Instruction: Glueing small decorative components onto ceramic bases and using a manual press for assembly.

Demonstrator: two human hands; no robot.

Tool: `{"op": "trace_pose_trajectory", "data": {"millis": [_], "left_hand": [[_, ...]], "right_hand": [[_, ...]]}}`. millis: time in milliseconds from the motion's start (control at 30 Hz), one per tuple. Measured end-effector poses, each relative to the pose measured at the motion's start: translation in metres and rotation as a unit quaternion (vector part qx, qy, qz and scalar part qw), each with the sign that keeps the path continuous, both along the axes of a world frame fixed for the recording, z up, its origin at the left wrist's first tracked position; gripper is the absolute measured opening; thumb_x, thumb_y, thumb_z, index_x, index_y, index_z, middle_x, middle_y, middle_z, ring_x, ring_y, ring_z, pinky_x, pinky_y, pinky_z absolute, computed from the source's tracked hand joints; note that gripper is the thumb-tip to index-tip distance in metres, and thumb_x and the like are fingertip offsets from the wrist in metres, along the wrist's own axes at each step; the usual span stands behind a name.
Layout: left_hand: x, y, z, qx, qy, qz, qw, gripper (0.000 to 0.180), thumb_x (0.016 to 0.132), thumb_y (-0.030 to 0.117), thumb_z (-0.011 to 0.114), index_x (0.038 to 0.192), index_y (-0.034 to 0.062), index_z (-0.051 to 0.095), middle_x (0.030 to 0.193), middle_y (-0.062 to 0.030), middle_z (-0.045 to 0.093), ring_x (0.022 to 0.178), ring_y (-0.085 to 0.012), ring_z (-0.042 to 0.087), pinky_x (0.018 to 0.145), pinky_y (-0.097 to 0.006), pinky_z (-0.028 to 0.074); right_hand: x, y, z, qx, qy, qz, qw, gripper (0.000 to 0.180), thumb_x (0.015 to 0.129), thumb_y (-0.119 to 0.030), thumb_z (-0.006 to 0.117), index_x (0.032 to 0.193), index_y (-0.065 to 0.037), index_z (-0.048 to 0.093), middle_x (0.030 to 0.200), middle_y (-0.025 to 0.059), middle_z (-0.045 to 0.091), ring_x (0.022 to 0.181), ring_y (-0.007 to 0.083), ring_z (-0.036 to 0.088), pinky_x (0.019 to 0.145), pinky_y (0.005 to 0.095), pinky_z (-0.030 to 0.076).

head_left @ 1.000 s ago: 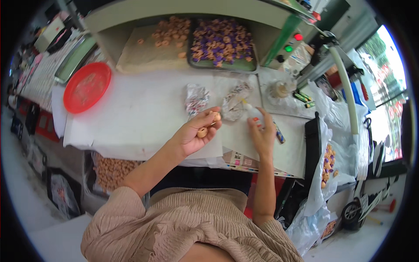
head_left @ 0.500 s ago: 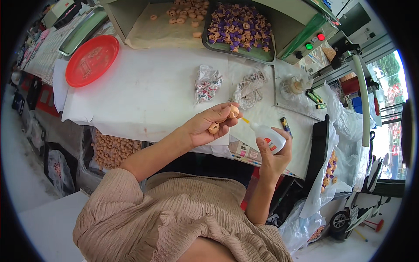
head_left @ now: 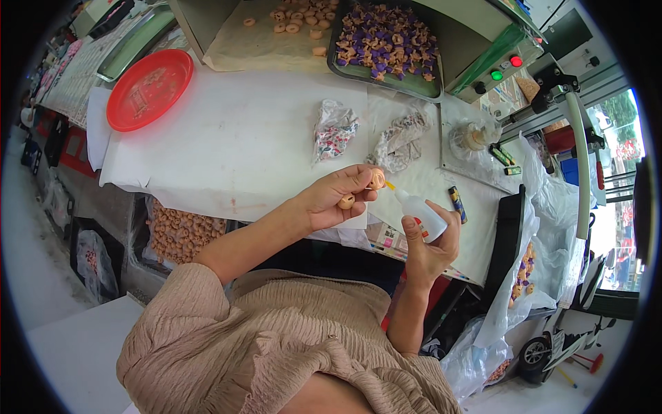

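My left hand [head_left: 336, 199] pinches a small tan doll-head-like piece [head_left: 376, 179] between thumb and fingertips. A second round tan piece [head_left: 346, 201] sits lower in the same hand, against the curled fingers. My right hand [head_left: 434, 245] is wrapped round a white squeeze bottle [head_left: 422, 215] with an orange-red label. The bottle tilts toward the left hand, and its thin yellow nozzle [head_left: 391, 186] points at the upper piece, its tip very close to it; whether they touch I cannot tell.
Beyond my hands lie two crumpled floral cloths [head_left: 336, 130] on the white-covered table [head_left: 227, 131]. A red plate [head_left: 150, 90] is at the left. A tray [head_left: 387, 43] of purple-and-tan figures stands at the back. A dark marker-like tube [head_left: 457, 204] lies right; a black bin [head_left: 503, 238] stands beside the table.
The view has shifted slightly. The upper piece appears turned a little in my left fingers, while the bottle stays close to it in my right hand.
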State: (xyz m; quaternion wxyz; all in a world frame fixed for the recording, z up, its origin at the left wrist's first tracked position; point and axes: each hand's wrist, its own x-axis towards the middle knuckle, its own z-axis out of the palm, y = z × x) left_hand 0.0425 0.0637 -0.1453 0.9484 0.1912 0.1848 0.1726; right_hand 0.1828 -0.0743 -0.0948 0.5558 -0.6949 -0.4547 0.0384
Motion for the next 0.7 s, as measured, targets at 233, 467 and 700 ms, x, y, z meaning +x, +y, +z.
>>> {"op": "trace_pose_trajectory", "data": {"millis": [233,467,700], "left_hand": [[0.003,0.001,-0.001,-0.025,-0.005,0.014,1.0,0.03,0.094,0.024,0.058,0.119,0.0062,0.057,0.104,-0.0021,0.056,0.082,-0.0061,0.057,0.055,-0.014,0.045],[0.006,0.001,-0.003,-0.03,-0.018,0.016,0.999,0.029,0.092,0.019,0.062,0.118,0.0086,0.058,0.108,-0.0038,0.058,0.083,-0.0071,0.059,0.055,-0.015,0.045],[0.007,-0.001,-0.007,-0.03,-0.038,0.011,0.999,0.03,0.092,0.016,0.06,0.121,0.0095,0.056,0.113,-0.0058,0.059,0.085,-0.0077,0.06,0.056,-0.015,0.044]], "right_hand": [[0.004,0.002,-0.002,-0.011,-0.001,-0.008,1.0,0.039,0.072,-0.024,0.084,0.097,-0.001,0.064,0.086,0.0035,0.054,0.08,0.0148,0.055,0.071,0.0264,0.045],[0.007,-0.005,-0.002,-0.016,-0.022,-0.02,0.999,0.038,0.072,-0.023,0.084,0.095,-0.001,0.064,0.085,0.0039,0.055,0.077,0.0146,0.055,0.069,0.0263,0.045],[0.007,-0.01,-0.004,-0.006,-0.015,-0.019,1.0,0.037,0.071,-0.022,0.084,0.094,0.0,0.065,0.084,0.0039,0.056,0.076,0.0141,0.056,0.067,0.0255,0.045]]}}
